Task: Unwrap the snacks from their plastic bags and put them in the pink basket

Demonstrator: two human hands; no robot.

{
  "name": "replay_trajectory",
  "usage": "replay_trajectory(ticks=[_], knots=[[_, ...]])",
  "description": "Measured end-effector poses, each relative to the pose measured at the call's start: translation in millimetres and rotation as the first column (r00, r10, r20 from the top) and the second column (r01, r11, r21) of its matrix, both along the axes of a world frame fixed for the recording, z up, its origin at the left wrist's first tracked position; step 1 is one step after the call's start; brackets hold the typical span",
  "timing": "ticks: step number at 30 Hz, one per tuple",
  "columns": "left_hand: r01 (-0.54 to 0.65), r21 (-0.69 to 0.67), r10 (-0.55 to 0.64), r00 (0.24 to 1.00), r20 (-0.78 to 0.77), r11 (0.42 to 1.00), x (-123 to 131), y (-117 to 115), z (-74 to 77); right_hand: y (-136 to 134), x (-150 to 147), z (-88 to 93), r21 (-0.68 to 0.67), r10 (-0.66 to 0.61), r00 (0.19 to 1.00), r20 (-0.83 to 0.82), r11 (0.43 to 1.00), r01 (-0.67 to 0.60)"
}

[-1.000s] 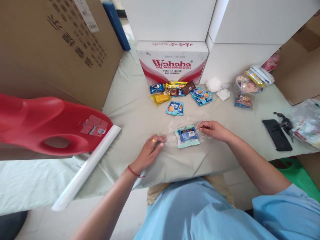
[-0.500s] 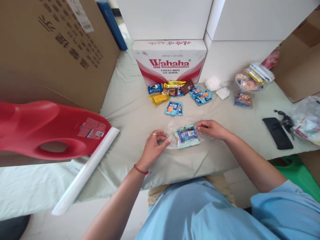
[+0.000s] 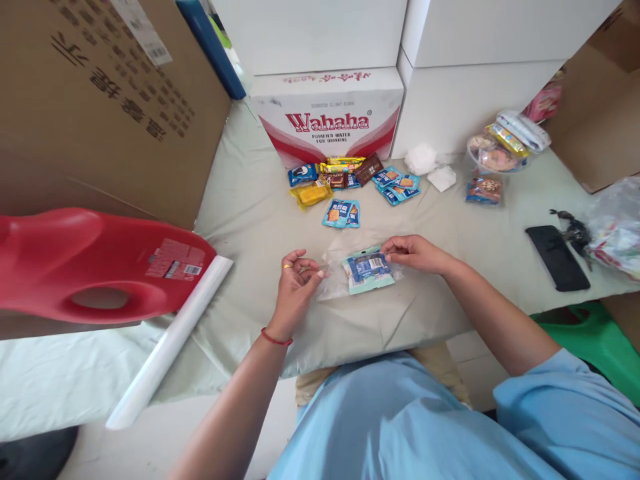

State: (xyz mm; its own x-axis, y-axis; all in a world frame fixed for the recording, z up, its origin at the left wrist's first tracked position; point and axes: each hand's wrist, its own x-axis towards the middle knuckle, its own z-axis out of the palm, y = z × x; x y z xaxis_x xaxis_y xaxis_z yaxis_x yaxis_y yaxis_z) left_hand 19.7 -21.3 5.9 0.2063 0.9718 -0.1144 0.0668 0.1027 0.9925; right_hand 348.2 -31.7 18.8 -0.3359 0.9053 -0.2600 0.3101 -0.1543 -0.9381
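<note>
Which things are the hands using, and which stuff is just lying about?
Being used, it seems:
- blue-and-green packet, between left hand and right hand
- clear plastic about the packet

Just lying about, probably:
- small blue snack packets
- yellow packet
- Wahaha box
- black phone
- red container

White carton [image 3: 330, 123] reads "Wahaha Purified Water for Drinking", brown box [image 3: 120, 127] "温馨提示".

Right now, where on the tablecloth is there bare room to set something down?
Bare tablecloth lies between the white tube and the left hand, and between the right hand and the black phone. It's crowded before the Wahaha carton, with snack packets, and between the hands, with a mint-and-blue packet and clear plastic.
</note>
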Motion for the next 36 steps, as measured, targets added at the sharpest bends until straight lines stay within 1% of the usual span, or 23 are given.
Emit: replay_trajectory(ticks=[3,5,6,8,10,14,17,19,21,23,25,27,28,29,31,33,35,36], knots=[[0.091,0.009,-0.088,0.979,-0.183,0.996,1,0,-0.1,2,1,-4.8,0.043,-0.031,0.999,0.045,0.999,0.029],[0.162,-0.034,-0.165,0.946,-0.279,0.986,-1,3,0.4,2,3,-7.4,0.058,-0.042,0.997,0.067,0.998,0.038],[0.182,-0.067,-0.194,0.935,-0.299,0.981,-3,6,1.1,1,4,-8.2,0.063,-0.046,0.996,0.075,0.997,0.042],[0.179,-0.119,-0.207,0.934,-0.292,0.977,-6,11,4.0,0,6,-8.9,0.075,-0.053,0.994,0.093,0.996,0.046],[0.154,-0.137,-0.184,0.950,-0.251,0.979,-9,15,8.4,-1,7,-8.0,0.089,-0.057,0.992,0.112,0.995,0.048],[0.145,-0.114,-0.164,0.971,-0.172,0.983,-10,17,14.5,-3,8,-4.6,0.152,-0.051,0.988,0.148,0.988,0.028],[0.117,-0.088,-0.130,0.980,-0.150,0.989,-8,16,11.3,-4,9,-5.0,0.206,-0.070,0.971,0.231,0.978,0.021],[0.059,-0.076,-0.068,0.989,-0.133,0.995,-7,17,6.8,-4,8,-6.3,0.246,-0.089,0.921,0.380,0.969,-0.008],[-0.013,-0.049,0.006,0.989,-0.148,0.999,-6,17,2.6,-5,4,-5.7,0.300,-0.125,0.816,0.565,0.952,-0.062],[-0.053,-0.006,0.050,0.974,-0.219,0.999,-4,17,-0.4,-8,-3,-0.7,0.389,-0.211,0.706,0.676,0.916,-0.098],[-0.068,0.047,0.080,0.944,-0.320,0.997,0,15,-2.5,-14,-16,8.9,0.517,-0.346,0.652,0.675,0.852,-0.084],[-0.090,0.097,0.121,0.909,-0.398,0.991,5,13,-4.3,-22,-32,19.7,0.623,-0.438,0.649,0.623,0.779,-0.073],[-0.100,0.118,0.141,0.896,-0.421,0.988,7,12,-5.3,-26,-42,23.9,0.649,-0.437,0.669,0.601,0.756,-0.090],[-0.109,0.135,0.158,0.888,-0.433,0.985,9,11,-6.2,-29,-51,26.5,0.656,-0.402,0.701,0.589,0.745,-0.124],[-0.131,0.159,0.190,0.875,-0.446,0.979,10,12,-7.4,-33,-67,25.9,0.621,-0.269,0.756,0.597,0.752,-0.224],[-0.182,0.172,0.243,0.847,-0.473,0.968,6,14,-6.6,-32,-77,18.9,0.558,-0.156,0.763,0.627,0.774,-0.300],[-0.258,0.206,0.328,0.798,-0.505,0.944,-1,13,-2.4,-30,-81,9.7,0.519,-0.124,0.749,0.651,0.793,-0.320],[-0.290,0.249,0.380,0.769,-0.513,0.924,-5,9,1.2,-28,-81,5.6,0.510,-0.120,0.746,0.655,0.798,-0.320]])
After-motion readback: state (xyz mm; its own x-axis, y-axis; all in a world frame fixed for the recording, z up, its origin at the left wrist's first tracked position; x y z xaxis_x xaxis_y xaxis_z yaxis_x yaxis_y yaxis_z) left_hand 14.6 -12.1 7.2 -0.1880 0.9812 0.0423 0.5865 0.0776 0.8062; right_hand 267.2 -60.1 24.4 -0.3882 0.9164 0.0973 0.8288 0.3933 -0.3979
